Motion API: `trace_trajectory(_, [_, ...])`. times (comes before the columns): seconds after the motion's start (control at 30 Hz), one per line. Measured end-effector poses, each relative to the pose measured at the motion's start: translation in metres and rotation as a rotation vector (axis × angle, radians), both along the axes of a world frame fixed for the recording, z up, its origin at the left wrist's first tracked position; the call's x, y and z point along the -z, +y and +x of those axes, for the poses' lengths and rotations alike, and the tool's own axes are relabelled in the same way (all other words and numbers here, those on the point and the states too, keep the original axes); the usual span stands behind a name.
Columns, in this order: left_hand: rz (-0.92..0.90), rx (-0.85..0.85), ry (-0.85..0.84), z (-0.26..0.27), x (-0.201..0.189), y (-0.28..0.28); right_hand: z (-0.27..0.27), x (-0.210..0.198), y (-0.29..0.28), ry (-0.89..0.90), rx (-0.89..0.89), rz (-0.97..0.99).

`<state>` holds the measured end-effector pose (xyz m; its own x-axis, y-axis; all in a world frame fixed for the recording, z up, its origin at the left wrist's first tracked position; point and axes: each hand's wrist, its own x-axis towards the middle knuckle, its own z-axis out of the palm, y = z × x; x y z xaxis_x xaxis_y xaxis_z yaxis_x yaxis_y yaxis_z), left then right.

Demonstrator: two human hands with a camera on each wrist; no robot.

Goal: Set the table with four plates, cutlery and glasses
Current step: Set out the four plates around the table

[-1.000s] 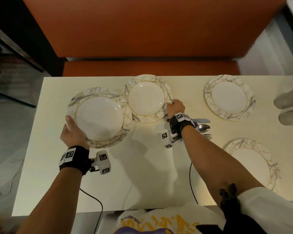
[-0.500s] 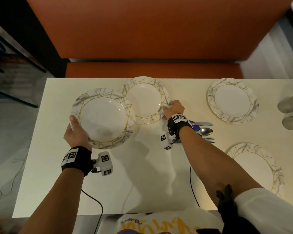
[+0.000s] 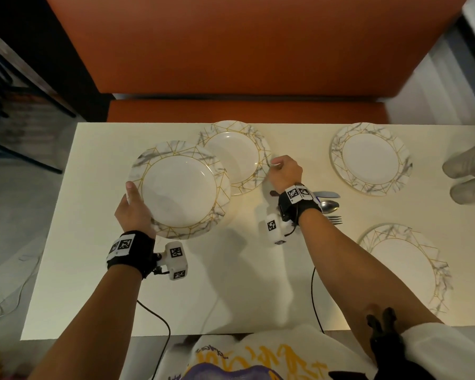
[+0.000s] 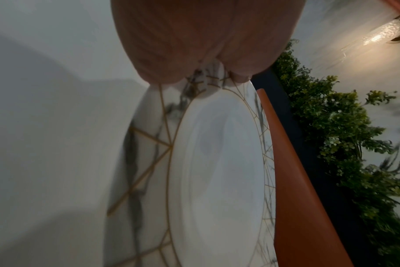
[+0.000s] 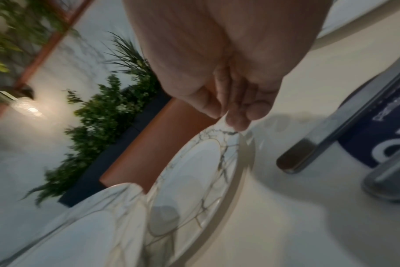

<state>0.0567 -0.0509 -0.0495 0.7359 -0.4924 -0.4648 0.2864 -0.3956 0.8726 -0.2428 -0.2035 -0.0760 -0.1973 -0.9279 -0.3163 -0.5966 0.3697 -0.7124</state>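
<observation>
Four white marble-patterned plates with gold lines are in the head view. My left hand grips the left rim of one plate and holds it above the table, overlapping a second plate lying near the far edge. My right hand pinches that second plate's right rim. In the left wrist view the held plate fills the frame below my left hand. The right wrist view shows my right hand pinching the far plate's rim. A knife, spoon and fork lie behind my right wrist.
A third plate sits at the far right, a fourth at the near right. Clear glasses stand at the table's right edge. An orange bench runs along the far side of the cream table.
My left hand has carried its plate up and to the right, over the far plate's left edge. My right hand has stayed on the far plate's rim.
</observation>
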Motion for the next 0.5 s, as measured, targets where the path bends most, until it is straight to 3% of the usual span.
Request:
trace_trajectory(0.17, [0.087,0.067,0.117,-0.024,0.01,0.014,-0.001,-0.012,0.045,-0.098,-0.288,-0.023])
trace_trajectory(0.3, [0.199,0.127,0.248,-0.05,0.022,0.034,-0.013,-0.004,0.082,0.043,-0.477,0.01])
trace_trajectory(0.5, [0.215,0.31,0.123,-0.088,0.038,0.082,-0.056,0.016,0.14,0.087,-0.458,0.076])
